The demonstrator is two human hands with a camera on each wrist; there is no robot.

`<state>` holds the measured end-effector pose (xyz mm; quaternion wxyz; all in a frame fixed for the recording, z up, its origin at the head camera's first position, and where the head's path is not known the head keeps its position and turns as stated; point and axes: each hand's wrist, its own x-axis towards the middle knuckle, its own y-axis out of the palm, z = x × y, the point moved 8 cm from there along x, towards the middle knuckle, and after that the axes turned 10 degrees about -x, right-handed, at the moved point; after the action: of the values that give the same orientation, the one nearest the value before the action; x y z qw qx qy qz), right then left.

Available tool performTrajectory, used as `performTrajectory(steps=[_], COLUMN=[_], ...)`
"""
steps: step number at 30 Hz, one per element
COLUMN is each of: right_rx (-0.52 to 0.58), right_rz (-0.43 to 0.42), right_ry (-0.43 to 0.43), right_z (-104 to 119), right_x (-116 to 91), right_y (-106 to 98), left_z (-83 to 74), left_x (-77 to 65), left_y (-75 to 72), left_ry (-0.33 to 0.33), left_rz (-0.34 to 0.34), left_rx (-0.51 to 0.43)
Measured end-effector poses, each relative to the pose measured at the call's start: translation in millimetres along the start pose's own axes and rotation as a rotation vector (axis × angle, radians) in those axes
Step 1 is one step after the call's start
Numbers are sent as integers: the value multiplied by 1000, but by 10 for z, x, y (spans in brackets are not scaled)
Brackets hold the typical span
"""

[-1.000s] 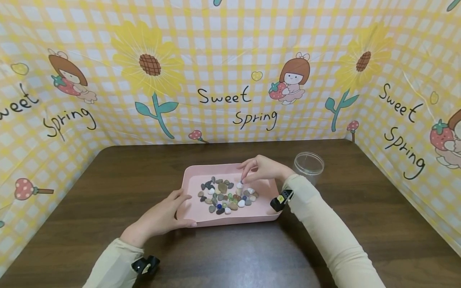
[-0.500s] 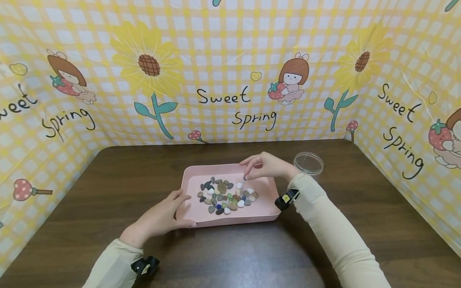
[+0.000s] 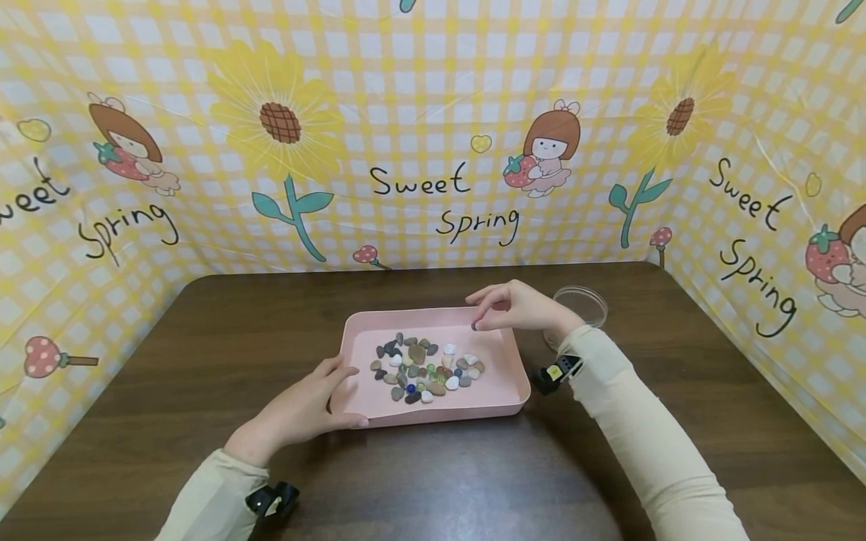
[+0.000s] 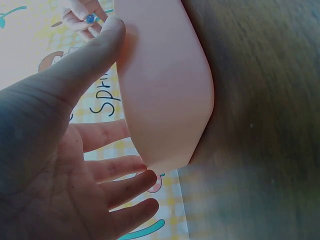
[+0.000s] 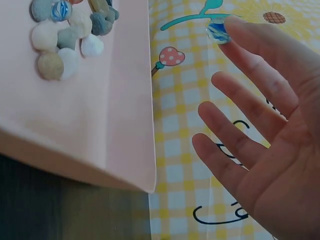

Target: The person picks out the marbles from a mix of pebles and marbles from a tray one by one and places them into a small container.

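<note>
A pink tray [image 3: 499, 368] lies on the table with pebbles [image 3: 416, 354] and several glass marbles [image 3: 410, 388] spread over its middle. My left hand [image 3: 298, 409] holds the tray's near left corner; the thumb is on the front wall and the fingers reach over the left rim. Between thumb and index finger, my right hand [image 3: 519, 306] pinches a clear glass marble with blue swirls [image 5: 218, 32]. Its other fingers are spread, and the hand is raised over the tray's back right corner. In the left wrist view the held marble [image 4: 90, 19] shows blue.
Right behind the right wrist stands a clear round jar [image 3: 582, 302], partly hidden by the hand and sleeve. Yellow checked cloth [image 3: 419, 98] surrounds the dark wooden table [image 3: 433, 481] at the back and both sides.
My right hand has lifted the marble from above the pebbles and moved right and back, toward the jar. The left hand and the tray have stayed in place.
</note>
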<state>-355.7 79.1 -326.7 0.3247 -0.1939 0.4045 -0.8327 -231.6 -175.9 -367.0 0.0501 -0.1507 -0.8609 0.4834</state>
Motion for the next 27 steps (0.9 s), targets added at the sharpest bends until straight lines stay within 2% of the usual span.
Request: performTrajectory(steps=[13,27], right_rx=[52,36], right_rz=[-80,-239], right_ry=[75,135], right_z=[-135,-370], right_x=[-267,-551], right_y=[-196,-486], left_z=[6,6], left_x=[-4,-10], left_y=[-3,-8], left_ry=[-8,-7], left_rz=[3,2], left_rx=[-5,0])
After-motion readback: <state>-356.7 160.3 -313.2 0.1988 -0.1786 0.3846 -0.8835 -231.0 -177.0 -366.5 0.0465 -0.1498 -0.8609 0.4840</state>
